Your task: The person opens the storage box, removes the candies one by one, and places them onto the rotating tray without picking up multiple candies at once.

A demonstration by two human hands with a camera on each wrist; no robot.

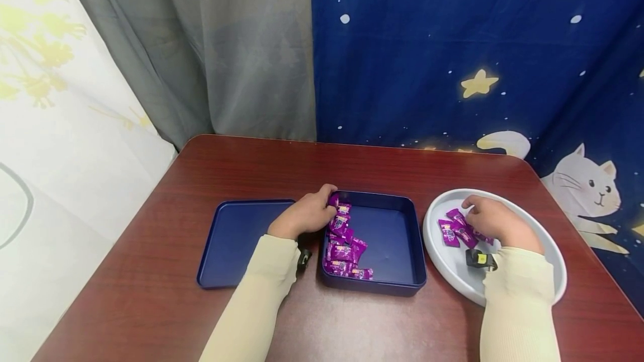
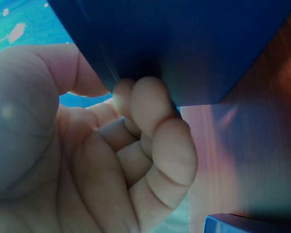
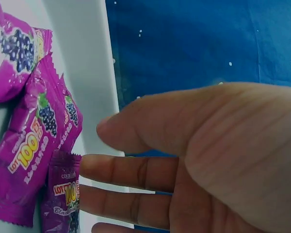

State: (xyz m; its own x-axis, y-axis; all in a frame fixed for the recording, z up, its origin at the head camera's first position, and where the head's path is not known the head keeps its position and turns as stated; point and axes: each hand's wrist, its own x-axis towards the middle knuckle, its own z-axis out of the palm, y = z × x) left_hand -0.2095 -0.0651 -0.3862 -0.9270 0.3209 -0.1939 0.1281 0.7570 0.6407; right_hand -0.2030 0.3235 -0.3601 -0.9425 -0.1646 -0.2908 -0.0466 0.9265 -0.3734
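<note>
The left hand (image 1: 306, 215) rests on the left wall of the blue tin (image 1: 397, 286), its grip curled over the rim; whether it also pinches the topmost sweet there cannot be told. A row of purple sweets (image 1: 343, 242) lies along that same wall inside the tin, and the tin's lid (image 1: 236, 239) sits just beside it on the dark red surface (image 1: 151, 295). The right hand (image 1: 495, 222) hovers low over the white plate (image 1: 553, 278), fingers (image 3: 136, 170) straight and apart, touching or nearly touching the few sweets on the plate (image 1: 458, 230). The glossy wrappers look slippery, so a loose pinch could drop a sweet between plate and tin. Pressing on the rim could also tip or slide the tin and scatter the row.
</note>
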